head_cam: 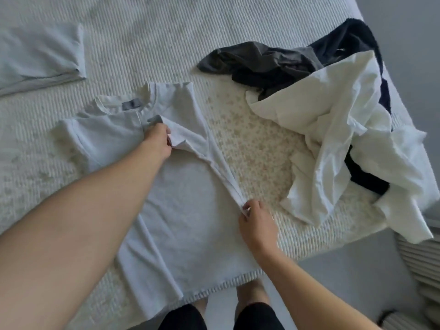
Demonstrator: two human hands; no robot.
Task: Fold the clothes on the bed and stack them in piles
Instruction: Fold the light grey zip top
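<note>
1 folded top point(40, 55) done far beyond left hand point(158, 141), both hands pinching white tee point(181, 198) side fold w/ right hand point(256, 220), unfolded heap point(333, 129) beyond right grip left.

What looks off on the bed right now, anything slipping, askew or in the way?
One thing: a white garment in the unfolded heap at the right spills over the bed edge and could slide off. The T-shirt, gripped by the left hand and right hand, lies flat mid-fold.
</note>
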